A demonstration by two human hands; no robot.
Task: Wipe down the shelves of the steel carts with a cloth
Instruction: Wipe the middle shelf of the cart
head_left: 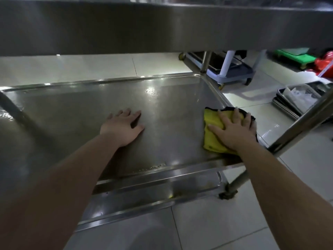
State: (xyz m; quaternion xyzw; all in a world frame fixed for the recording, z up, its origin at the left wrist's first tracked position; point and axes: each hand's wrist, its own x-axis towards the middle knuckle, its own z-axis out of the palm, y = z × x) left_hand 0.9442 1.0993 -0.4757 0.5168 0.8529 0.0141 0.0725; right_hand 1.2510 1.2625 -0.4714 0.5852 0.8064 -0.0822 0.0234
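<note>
Right hand (232, 131), seemingly flat, atop cloth (212, 139)

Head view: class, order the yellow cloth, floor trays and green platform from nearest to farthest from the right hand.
1. yellow cloth, under the right hand.
2. floor trays, to its right.
3. green platform, far back right.

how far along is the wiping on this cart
Looks done: the middle steel shelf shines wet at its far side and left end, so those parts seem wiped. In hand: the right hand presses the yellow cloth on the shelf's right edge; the left hand lies flat on the shelf. Left: specks along the near rim, and the lower steel shelf, which shows a yellowish smear.
</note>
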